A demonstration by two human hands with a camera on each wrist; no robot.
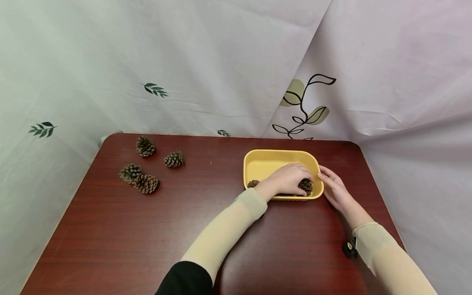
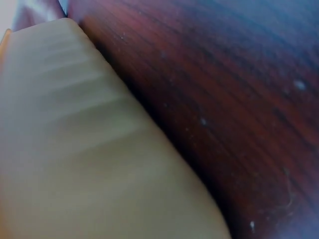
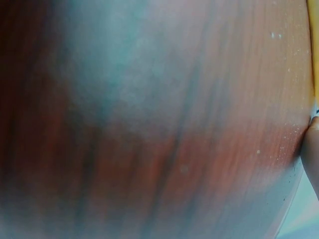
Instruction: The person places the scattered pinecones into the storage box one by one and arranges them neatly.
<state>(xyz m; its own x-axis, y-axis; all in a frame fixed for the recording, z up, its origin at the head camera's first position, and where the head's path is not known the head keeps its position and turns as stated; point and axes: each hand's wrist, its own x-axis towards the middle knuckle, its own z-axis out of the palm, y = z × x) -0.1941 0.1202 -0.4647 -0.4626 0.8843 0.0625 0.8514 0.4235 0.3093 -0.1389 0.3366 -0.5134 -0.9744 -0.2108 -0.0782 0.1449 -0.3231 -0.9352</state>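
Observation:
A yellow plastic tray (image 1: 273, 155) stands at the right of the table, its outer wall filling the left of the left wrist view. My left hand (image 1: 287, 180) reaches over the near rim into it. Its thumb and fingers grip a pine cone (image 1: 305, 186) at the tray's right end. Another pine cone (image 1: 253, 184) shows at the near left inside, partly behind my forearm; the hand hides the floor between. Against the tray's right side rests my right hand (image 1: 335, 189), fingers extended along the outer wall and rim. A fingertip (image 3: 313, 154) edges into the right wrist view.
Several pine cones lie at the far left: one at the back (image 1: 145, 146), one to its right (image 1: 174, 159), and a touching pair including the nearest cone (image 1: 146, 184). A pale patterned cloth (image 1: 206, 61) hangs behind the dark red wooden table (image 1: 155, 237).

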